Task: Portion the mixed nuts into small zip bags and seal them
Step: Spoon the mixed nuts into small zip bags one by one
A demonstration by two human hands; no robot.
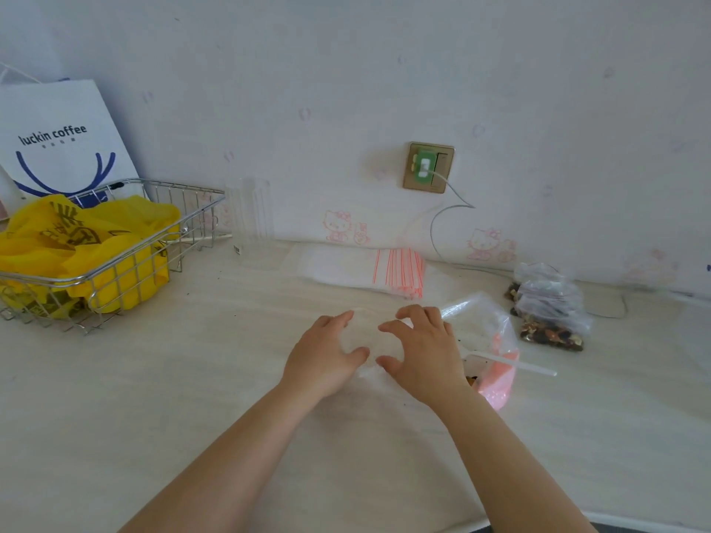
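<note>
Holding a small clear zip bag (371, 342) between both hands on the desk (192, 398), centre of view. My left hand (327, 352) has fingers curved over the bag's left side, thumb tucked in toward the middle. My right hand (421, 350) mirrors it on the right, fingers curled, thumb pointing in. Both grip the bag; the plastic is near-transparent against the pale desk, so I can't make out its edges, the zip strip, or whether anything is inside.

Just right of my right hand: a larger open clear bag (486, 332) with pink at its lower part, partly hidden behind my wrist. A few dark nut bits show at its bottom edge; the rest of its contents is hard to read. A white plastic spoon (511, 364) lies across it, handle pointing right.

Farther right, near the wall: a pile of filled nut bags (550, 313), count unclear, overlapping.

Behind my hands: a stack of empty zip bags (384, 269) with red strips, lying flat.

Left: a wire basket (127, 240) holding a yellow plastic bag (88, 240), cut off at the frame edge. Behind it a white paper bag (57, 136) printed "luckin coffee". A wall socket (429, 167) has a cable running down.
</note>
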